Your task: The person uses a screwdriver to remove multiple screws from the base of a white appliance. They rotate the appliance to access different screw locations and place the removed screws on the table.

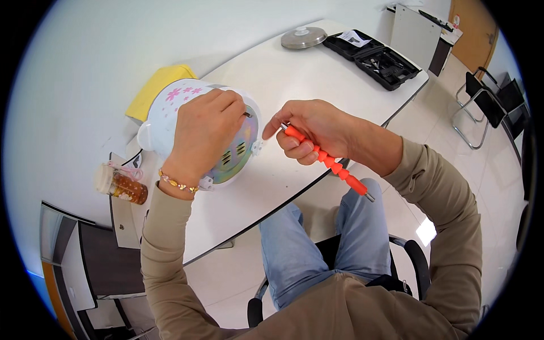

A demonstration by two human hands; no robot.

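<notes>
A white electric cooker (161, 110) with pink flowers lies on its side on the table, its shiny vented metal base (245, 133) turned toward my right. Across it reaches my left hand (208, 119), fingers closed at the upper edge of the base around a small dark metal piece (247, 115), too small to name. My right hand (323, 127) is wrapped round an orange flexible drill-bit extension (330, 161) with metal ends. One end points up by my thumb and the other slants down over my lap. The right index finger stretches toward the base.
On the white table (266, 79) lie a steel lid (304, 37) and an open black tool case (385, 65) at the far side. A yellow object (158, 88) sits behind the cooker. A patterned bottle (127, 186) stands at the left. Chairs (481, 99) are at the right.
</notes>
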